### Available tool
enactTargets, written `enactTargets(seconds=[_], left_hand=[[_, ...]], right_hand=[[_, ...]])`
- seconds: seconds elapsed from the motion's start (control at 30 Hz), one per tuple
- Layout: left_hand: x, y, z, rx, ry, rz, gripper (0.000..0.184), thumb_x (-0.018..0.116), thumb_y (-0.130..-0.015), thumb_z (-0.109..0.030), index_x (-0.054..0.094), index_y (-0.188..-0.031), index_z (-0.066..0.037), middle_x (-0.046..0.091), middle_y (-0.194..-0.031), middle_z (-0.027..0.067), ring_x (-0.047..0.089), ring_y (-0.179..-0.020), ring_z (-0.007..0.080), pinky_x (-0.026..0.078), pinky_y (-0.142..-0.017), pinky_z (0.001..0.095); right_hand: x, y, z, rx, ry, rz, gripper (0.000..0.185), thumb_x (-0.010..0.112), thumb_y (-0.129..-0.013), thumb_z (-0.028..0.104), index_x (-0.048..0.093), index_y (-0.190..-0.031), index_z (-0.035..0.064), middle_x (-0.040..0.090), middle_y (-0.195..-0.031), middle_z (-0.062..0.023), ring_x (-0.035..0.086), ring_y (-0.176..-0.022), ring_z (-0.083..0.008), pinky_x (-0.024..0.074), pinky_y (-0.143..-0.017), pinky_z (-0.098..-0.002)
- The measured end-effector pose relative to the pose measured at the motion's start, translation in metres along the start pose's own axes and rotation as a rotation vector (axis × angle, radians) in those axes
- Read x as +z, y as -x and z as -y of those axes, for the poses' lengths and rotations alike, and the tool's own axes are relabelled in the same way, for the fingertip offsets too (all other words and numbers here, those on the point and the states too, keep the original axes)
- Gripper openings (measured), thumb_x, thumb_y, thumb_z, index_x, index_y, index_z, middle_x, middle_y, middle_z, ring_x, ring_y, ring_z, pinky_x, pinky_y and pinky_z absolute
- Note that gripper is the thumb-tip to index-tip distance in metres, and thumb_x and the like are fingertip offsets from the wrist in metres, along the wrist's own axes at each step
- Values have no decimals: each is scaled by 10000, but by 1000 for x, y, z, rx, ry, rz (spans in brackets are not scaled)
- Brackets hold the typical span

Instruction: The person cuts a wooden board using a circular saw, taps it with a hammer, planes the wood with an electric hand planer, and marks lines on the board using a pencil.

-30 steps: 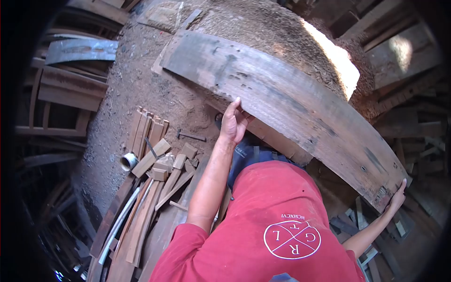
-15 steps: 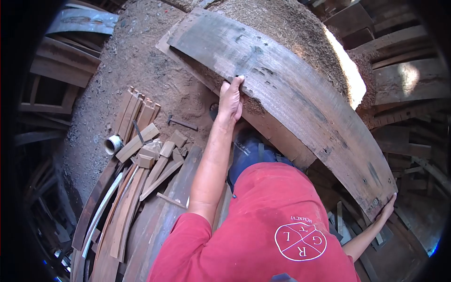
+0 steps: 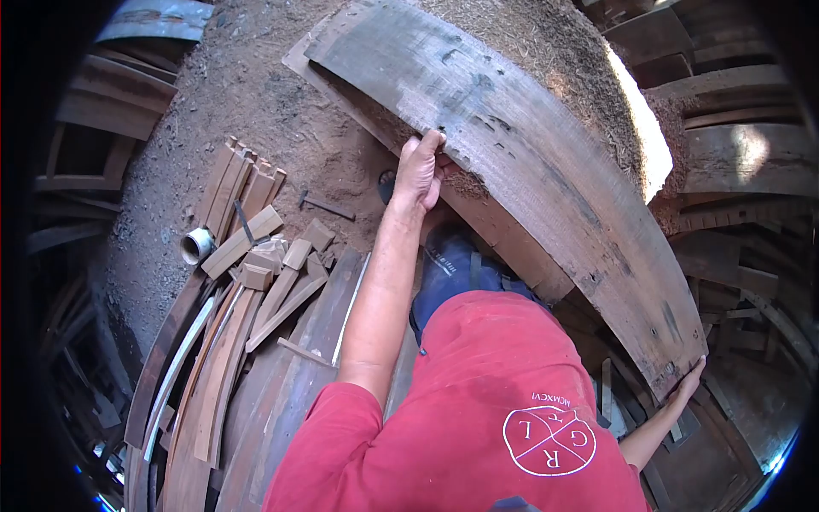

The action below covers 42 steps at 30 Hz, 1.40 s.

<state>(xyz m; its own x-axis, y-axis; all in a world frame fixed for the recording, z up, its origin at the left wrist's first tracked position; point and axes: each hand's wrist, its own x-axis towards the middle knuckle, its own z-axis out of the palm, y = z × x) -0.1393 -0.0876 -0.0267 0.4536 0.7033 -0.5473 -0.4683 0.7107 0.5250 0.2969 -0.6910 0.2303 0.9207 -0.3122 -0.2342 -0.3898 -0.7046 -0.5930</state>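
A long, wide, weathered wooden plank (image 3: 529,154) slants from the upper middle down to the lower right, lifted and tilted. My left hand (image 3: 420,171) is closed round its near edge, thumb on top and fingers curled underneath. At the plank's lower right end, my right hand (image 3: 689,384) holds the end edge, with its fingers partly hidden. Beneath the lifted plank lies another flat board (image 3: 503,239), strewn with sawdust along its edge.
A hammer (image 3: 327,206) lies on the dusty ground to the left. Short wood blocks (image 3: 247,183), a white pipe piece (image 3: 197,245) and long strips (image 3: 223,375) are heaped at lower left. Stacked timber (image 3: 742,162) lines the right, and more boards (image 3: 119,98) stand at upper left.
The plank has shifted slightly, its lower right end moving a little left with my right hand. My left hand keeps its grip. The whole view has tilted slightly.
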Motion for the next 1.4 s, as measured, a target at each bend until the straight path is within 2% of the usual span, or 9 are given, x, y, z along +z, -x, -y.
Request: enactTargets(seconds=[0.17,0.27,0.73,0.8,0.97,1.07,1.27,1.37,1.4], left_hand=[[0,-1,-4,-23,-120,-11,317,740,-975,-405,660,-1030,-103,738,-942,43,750,-876,204,628,-812,417],[-1,-2,-4,-14,-113,5,325,737,-978,-416,659,-1029,-104,736,-942,41,746,-868,198,627,-806,415],[5,2,-11,-28,-165,-9,272,702,-993,-336,656,-1072,-80,727,-984,42,738,-888,193,618,-780,384],[-3,-3,-9,-50,-149,15,280,710,-991,-337,657,-1077,-76,731,-997,47,742,-903,199,617,-782,390],[-20,-11,-4,-99,-190,-15,311,741,-979,-354,660,-1085,-73,737,-1016,57,747,-928,215,613,-809,410],[-16,-9,-7,-105,-211,-1,298,734,-981,-344,656,-1075,-72,736,-1021,65,746,-929,223,612,-817,412],[-2,1,-13,-54,-242,-24,314,729,-977,-341,657,-1101,-62,724,-1025,77,732,-908,222,611,-794,429],[6,8,-20,-47,-360,-87,354,728,-973,-371,663,-1121,-56,719,-1036,77,726,-910,217,613,-801,439],[9,9,-23,-42,-363,-89,354,728,-973,-371,663,-1121,-56,719,-1036,77,726,-910,217,613,-801,439]], right_hand=[[4,-2,-7,1,-4,3,892,620,-973,667,546,-1479,-63,613,-1458,-132,570,-1318,-255,398,-1142,-375],[7,2,-10,-3,9,-9,893,617,-973,669,550,-1473,-68,614,-1456,-136,572,-1316,-258,402,-1140,-379],[27,9,-22,115,-10,14,930,623,-955,689,531,-1485,-70,593,-1479,-154,571,-1329,-279,412,-1136,-391],[37,8,-31,119,-59,86,909,602,-971,680,515,-1502,-53,584,-1497,-153,564,-1346,-284,404,-1148,-390],[54,0,-56,168,-66,100,845,569,-1005,646,487,-1537,-6,548,-1547,-133,527,-1395,-284,365,-1186,-388],[54,4,-61,186,-128,136,861,580,-994,655,488,-1535,-9,537,-1558,-132,519,-1401,-286,359,-1187,-390],[70,18,-62,199,-146,47,868,633,-967,639,506,-1531,-8,558,-1534,-136,540,-1369,-288,379,-1169,-393],[70,7,-76,207,-16,9,872,667,-947,626,549,-1486,-49,575,-1509,-146,555,-1347,-281,393,-1158,-396],[69,1,-85,145,-21,18,885,681,-936,627,563,-1458,-79,588,-1487,-158,571,-1321,-278,412,-1138,-393]])
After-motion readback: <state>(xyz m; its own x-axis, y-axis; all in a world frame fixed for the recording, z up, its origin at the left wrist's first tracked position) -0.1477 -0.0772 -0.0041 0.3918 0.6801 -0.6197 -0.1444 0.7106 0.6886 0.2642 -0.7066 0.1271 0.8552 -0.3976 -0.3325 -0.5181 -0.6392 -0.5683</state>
